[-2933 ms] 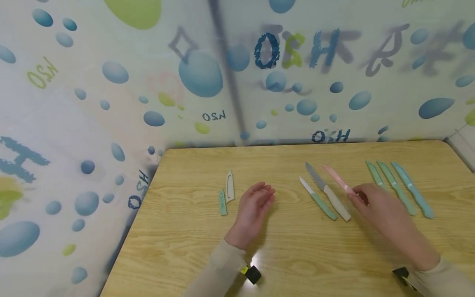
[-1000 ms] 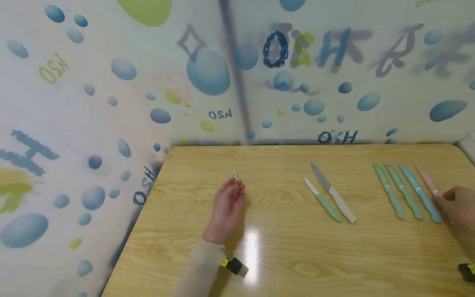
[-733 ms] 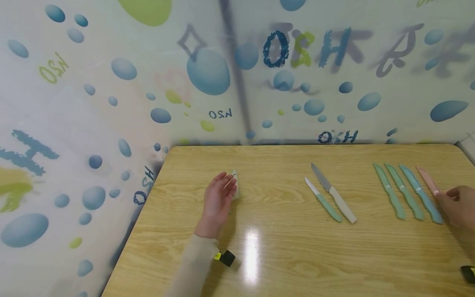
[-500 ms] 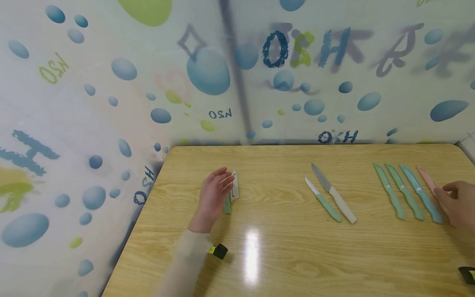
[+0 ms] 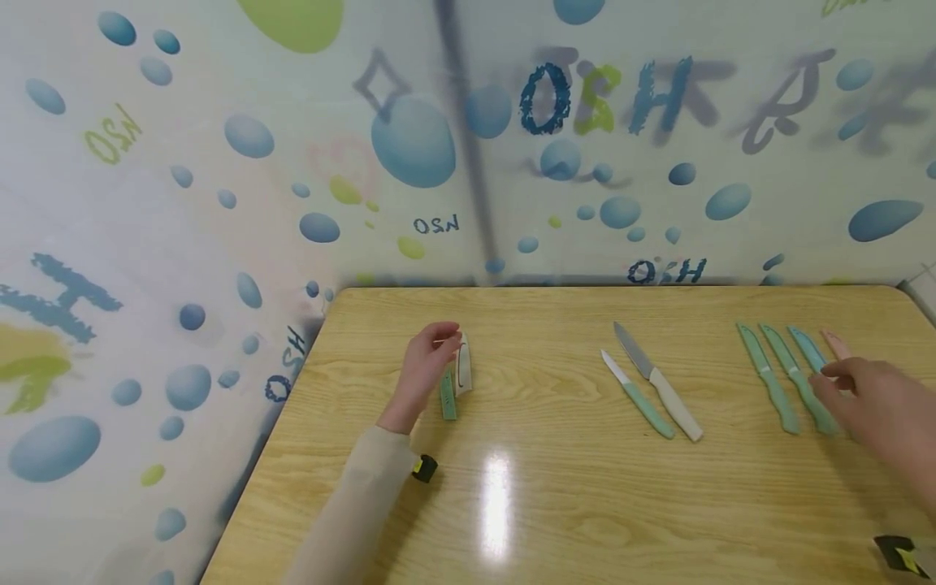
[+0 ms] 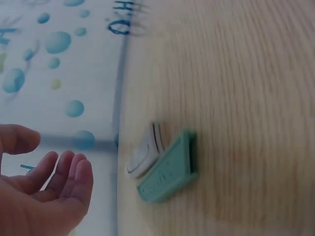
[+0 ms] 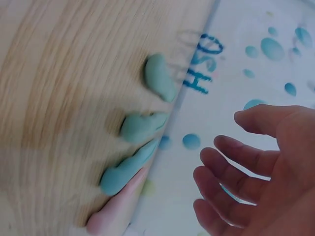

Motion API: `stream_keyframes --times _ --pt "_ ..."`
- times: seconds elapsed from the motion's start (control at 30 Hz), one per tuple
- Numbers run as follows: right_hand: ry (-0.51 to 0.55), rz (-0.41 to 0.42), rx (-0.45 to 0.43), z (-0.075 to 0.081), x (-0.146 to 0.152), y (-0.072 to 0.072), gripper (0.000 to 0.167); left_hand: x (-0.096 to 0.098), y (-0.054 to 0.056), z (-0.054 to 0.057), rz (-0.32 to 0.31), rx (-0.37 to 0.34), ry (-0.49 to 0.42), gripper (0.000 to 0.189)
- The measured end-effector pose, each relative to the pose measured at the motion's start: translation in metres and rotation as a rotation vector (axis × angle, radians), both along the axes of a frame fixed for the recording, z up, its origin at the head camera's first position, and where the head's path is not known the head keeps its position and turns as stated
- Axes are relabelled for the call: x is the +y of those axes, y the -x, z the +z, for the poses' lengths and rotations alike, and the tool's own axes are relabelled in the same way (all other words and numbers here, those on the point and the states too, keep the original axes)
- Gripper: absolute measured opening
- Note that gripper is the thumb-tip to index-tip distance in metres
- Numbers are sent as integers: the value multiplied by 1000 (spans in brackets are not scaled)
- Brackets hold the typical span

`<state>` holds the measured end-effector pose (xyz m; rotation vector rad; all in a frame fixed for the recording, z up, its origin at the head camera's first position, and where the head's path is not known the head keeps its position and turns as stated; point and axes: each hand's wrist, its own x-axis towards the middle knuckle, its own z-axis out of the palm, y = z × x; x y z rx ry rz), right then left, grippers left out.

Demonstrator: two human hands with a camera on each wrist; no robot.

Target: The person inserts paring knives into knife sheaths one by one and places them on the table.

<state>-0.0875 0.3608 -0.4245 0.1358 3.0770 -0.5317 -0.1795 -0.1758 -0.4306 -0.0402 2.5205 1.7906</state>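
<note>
My left hand [image 5: 422, 367] hovers over the left part of the table, fingers loosely bent and holding nothing. Beside it lie a white knife sheath [image 5: 464, 366] and a short green sheath [image 5: 448, 396], both also in the left wrist view. My right hand [image 5: 870, 406], empty with fingers spread in the right wrist view, is above the sheathed knives on the right. These are two green knives [image 5: 768, 378], a blue knife [image 7: 128, 169] and a pink knife [image 7: 115, 206], side by side. In the head view the hand covers the handles of the blue and pink ones.
Mid-table lie two bare-bladed knives, one with a green handle [image 5: 649, 410], the other with a white handle [image 5: 676, 405], tips pointing away. A patterned wall [image 5: 585, 162] stands behind the wooden table [image 5: 556, 487].
My right hand carried the pink knife to the right end of the row, let go and moved back left. My left hand shifted left to the sheaths.
</note>
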Motion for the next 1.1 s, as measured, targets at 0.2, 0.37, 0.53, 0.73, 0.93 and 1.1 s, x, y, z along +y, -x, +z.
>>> stream_keyframes --times 0.2,0.37,0.53,0.73,0.93,1.1 --pt "-17 23 -58 6 -13 -1 54 -2 11 -5 -110 -4 322 43" --pt "-13 57 -116 10 -19 -1 55 -1 18 -8 -189 -51 503 50" --pt "-49 81 -106 10 -25 1 46 1 21 -8 -214 -77 629 55" --pt "-59 95 -90 9 -30 -2 46 3 24 -11 -221 -106 718 59" --pt "-57 106 -57 8 -33 -4 43 7 26 -11 -228 -129 740 61" --pt "-54 90 -78 8 -35 -5 46 10 28 -11 -240 -119 755 61"
